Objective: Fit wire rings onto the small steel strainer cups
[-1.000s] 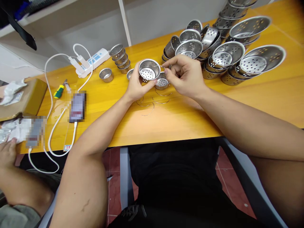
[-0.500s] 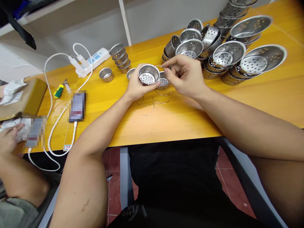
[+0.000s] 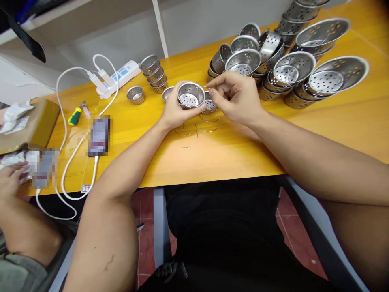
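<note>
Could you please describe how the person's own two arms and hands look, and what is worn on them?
Both forearms are bare to past the elbow; no sleeves, gloves, watch, bracelets or rings show. The left hand and right hand have short, unpainted nails. The left forearm carries a small thin scratch-like mark near the elbow. The black garment covers the torso below.

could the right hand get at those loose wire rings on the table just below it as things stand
Probably yes: the wire rings lie bare on the table right beneath the right hand, though its fingertips now pinch a wire at the strainer cup.
</note>
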A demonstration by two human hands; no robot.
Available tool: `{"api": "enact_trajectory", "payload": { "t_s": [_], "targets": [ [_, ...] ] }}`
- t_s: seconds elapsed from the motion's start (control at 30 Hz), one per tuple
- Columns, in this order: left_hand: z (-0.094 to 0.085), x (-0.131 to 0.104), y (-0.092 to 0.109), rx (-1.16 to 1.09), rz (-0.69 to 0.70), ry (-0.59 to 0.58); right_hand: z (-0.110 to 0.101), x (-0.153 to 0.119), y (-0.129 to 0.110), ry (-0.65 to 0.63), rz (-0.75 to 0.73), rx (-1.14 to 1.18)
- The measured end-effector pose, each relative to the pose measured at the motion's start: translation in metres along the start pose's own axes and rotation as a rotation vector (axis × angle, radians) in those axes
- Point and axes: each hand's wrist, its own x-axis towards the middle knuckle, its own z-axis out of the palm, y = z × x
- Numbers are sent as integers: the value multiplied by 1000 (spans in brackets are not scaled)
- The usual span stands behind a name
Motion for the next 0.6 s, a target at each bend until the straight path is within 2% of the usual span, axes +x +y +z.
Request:
{"api": "enact_trajectory", "payload": {
  "t_s": [0.33, 0.6],
  "targets": [
    [0, 0, 7, 6, -11, -9, 1, 0, 9, -35, -45, -19],
    [2, -4, 10, -22, -46, -143, 0, -2, 7, -92, -78, 44]
  ]
}}
